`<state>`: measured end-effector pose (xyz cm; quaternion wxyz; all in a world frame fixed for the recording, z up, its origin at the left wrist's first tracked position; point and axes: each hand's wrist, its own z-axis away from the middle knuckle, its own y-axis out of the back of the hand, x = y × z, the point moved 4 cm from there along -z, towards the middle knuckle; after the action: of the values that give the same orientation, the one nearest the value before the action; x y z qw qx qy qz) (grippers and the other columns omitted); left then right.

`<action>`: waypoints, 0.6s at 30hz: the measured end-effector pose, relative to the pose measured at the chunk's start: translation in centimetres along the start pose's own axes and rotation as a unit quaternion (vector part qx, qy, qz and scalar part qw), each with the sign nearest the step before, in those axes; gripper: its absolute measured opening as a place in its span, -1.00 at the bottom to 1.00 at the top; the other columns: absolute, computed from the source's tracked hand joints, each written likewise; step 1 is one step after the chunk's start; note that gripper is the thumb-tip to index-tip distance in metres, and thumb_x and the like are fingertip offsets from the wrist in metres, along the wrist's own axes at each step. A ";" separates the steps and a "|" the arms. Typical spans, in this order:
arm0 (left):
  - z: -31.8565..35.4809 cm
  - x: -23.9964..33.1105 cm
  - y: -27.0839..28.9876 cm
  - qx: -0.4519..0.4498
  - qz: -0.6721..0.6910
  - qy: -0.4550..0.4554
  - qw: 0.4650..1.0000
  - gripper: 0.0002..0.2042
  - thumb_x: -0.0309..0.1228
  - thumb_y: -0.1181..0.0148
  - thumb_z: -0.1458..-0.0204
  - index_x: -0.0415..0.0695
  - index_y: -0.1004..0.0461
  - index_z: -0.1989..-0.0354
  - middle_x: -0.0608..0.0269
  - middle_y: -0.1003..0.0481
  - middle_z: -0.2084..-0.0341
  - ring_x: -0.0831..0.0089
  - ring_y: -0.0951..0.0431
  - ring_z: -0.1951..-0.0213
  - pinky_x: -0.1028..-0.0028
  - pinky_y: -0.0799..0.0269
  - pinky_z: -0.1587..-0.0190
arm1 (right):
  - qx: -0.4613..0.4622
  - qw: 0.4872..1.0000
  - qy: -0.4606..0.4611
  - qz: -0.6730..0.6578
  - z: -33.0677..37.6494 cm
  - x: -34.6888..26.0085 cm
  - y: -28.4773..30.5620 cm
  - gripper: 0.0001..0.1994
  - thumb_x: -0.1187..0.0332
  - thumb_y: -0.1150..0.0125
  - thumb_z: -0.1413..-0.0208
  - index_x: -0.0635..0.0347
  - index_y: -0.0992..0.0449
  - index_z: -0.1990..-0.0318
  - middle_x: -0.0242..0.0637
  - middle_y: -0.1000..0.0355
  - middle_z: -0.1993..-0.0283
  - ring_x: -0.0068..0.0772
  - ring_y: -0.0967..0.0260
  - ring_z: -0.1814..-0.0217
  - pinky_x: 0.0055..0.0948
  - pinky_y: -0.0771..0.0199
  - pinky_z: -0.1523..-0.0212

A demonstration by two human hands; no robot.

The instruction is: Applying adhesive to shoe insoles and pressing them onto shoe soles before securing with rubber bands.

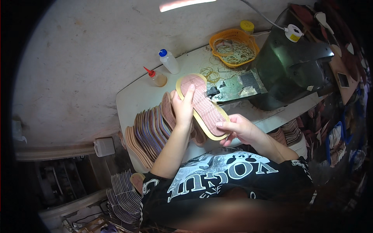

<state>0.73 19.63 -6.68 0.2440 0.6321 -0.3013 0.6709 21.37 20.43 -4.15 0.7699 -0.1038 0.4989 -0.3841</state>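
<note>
Between my hands is a shoe insole point(206, 105), pinkish on its face with a yellow border, held tilted above the table. My left hand point(184, 105) grips its far end, thumb on the pink face. At the near end my right hand point(237, 129) pinches the edge, thumb on top and fingers beneath. The insole's right edge lies close beside the small black foot of a dark green sewing machine point(281, 66); whether they touch I cannot tell. Left of my hands, a long row of stacked insoles point(149, 126) stands on edge, partly hidden by my left forearm.
On the pale table point(130, 95) stand a red-tipped bottle point(158, 79) and a blue-capped bottle point(169, 62). An orange basket point(217, 52) of cords sits at the back by a yellow-lidded jar point(246, 27). More insole stacks point(124, 194) stand low at left. A white jug point(104, 146) is by the wall.
</note>
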 end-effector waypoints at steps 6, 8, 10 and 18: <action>-1.9 1.9 -1.1 -0.067 -0.054 0.052 0.995 -0.67 -0.27 -0.25 -0.04 -0.34 -0.51 0.20 0.03 -0.45 0.20 0.34 -0.47 0.13 0.42 -0.33 0.04 | 0.002 0.995 0.044 -0.094 -1.4 1.8 -2.2 -0.70 0.27 -0.01 -0.25 0.41 -0.47 0.14 -0.08 -0.53 0.35 -0.39 -0.52 0.41 -0.51 -0.57 0.41; -3.6 1.1 -0.6 -0.121 -0.029 0.094 0.988 -0.63 -0.22 -0.24 -0.04 -0.36 -0.52 0.20 -0.05 -0.49 0.20 0.28 -0.48 0.11 0.38 -0.34 0.03 | 0.006 0.990 0.064 -0.129 -2.3 1.8 -2.9 -0.70 0.28 0.01 -0.26 0.42 -0.47 0.14 -0.05 -0.52 0.33 -0.37 -0.52 0.39 -0.48 -0.57 0.37; -5.8 0.4 0.3 -0.148 -0.223 0.011 0.963 -0.55 -0.09 -0.19 -0.04 -0.31 -0.53 0.16 -0.18 -0.51 0.19 0.12 -0.46 0.03 0.27 -0.29 -0.05 | 0.023 0.981 0.106 -0.163 -3.0 1.5 -3.5 -0.68 0.27 0.03 -0.27 0.43 -0.46 0.13 -0.02 -0.52 0.31 -0.36 -0.52 0.37 -0.44 -0.56 0.30; -8.9 7.1 -2.3 -0.243 -0.456 -0.314 0.796 -0.44 0.03 -0.33 0.17 -0.20 -0.53 0.13 -0.12 -0.08 -0.28 -0.13 0.04 -0.31 0.00 0.15 -0.32 | 0.106 0.963 0.163 -0.186 -5.7 0.5 -3.4 -0.67 0.23 0.00 -0.25 0.38 -0.46 0.08 -0.06 -0.53 0.24 -0.37 -0.54 0.29 -0.47 -0.54 0.25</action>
<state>-4.48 27.20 0.41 0.5598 0.7920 -0.1913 0.1510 15.02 19.01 -5.36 0.5997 -0.0482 0.5463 -0.5828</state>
